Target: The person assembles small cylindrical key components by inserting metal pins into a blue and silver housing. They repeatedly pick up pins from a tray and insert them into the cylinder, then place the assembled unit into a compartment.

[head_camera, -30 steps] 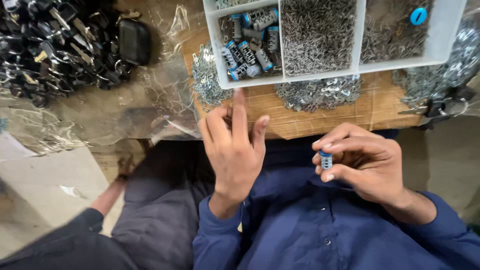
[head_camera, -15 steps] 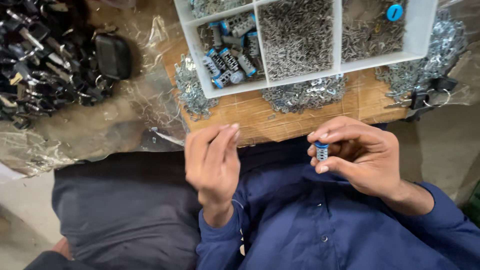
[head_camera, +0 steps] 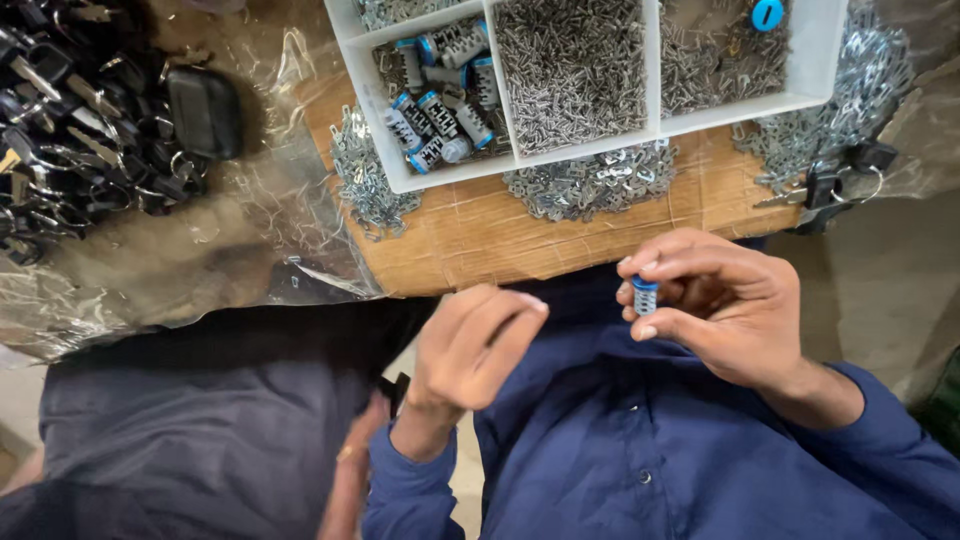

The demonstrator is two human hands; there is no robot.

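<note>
The right hand (head_camera: pixel 725 315), right of centre, pinches a small blue-capped metal lock cylinder (head_camera: pixel 645 296) between thumb and fingers. The left hand (head_camera: pixel 470 350) has drawn back from the white plastic divided tray (head_camera: pixel 375 95) on the counter; fingers loosely curled, empty.

A small lock cylinder (head_camera: pixel 645 297), silver metal with a blue cap on top, stands roughly upright, pinched between thumb and fingertips of the right hand (head_camera: pixel 725 305), near the cardboard's near edge; its lower end is probably hidden.
</note>
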